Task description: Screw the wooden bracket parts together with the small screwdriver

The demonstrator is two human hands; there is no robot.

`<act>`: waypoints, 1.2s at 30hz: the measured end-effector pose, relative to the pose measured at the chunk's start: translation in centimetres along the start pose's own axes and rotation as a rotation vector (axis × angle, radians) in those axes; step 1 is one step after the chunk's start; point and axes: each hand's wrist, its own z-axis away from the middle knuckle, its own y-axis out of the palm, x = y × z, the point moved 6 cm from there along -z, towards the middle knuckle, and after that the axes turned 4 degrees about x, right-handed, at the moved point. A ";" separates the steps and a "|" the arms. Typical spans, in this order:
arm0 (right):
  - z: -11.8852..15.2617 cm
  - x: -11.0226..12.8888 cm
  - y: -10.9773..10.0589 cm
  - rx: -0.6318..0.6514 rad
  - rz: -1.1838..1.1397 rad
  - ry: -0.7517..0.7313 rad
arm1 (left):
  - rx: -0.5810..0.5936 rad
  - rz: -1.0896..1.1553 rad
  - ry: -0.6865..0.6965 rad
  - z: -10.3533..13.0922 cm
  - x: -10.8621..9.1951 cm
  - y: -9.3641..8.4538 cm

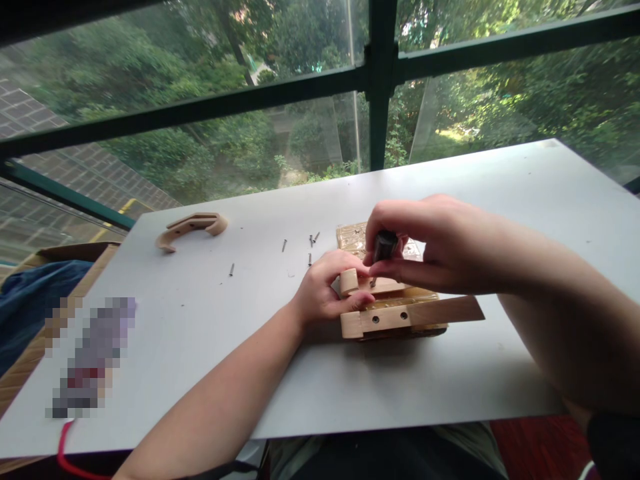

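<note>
My right hand (420, 233) is wrapped around a dark handle (385, 245), apparently a screwdriver's, held upright; most of its shaft is hidden. Close below it a screw (373, 283) stands in a pale wooden piece (349, 283) with a rounded end. My left hand (330, 287) grips this piece, fingers behind it and thumb in front. Nearer me lies a second wooden piece (383, 319) with two dark screw holes and a longer tapered end. Both rest on a block (353, 235) covered in shiny brown tape.
Several loose screws (285, 245) lie left of the block on the white table (240, 333). A curved wooden part (193, 227) sits at the far left. A blurred-out object (95, 360) with a red cord lies near the left edge, beside a cardboard box (95, 270). Windows stand behind.
</note>
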 end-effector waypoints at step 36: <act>0.3 1.2 0.5 0.119 -0.154 -0.084 | -0.010 -0.023 -0.069 -0.2 0.2 0.4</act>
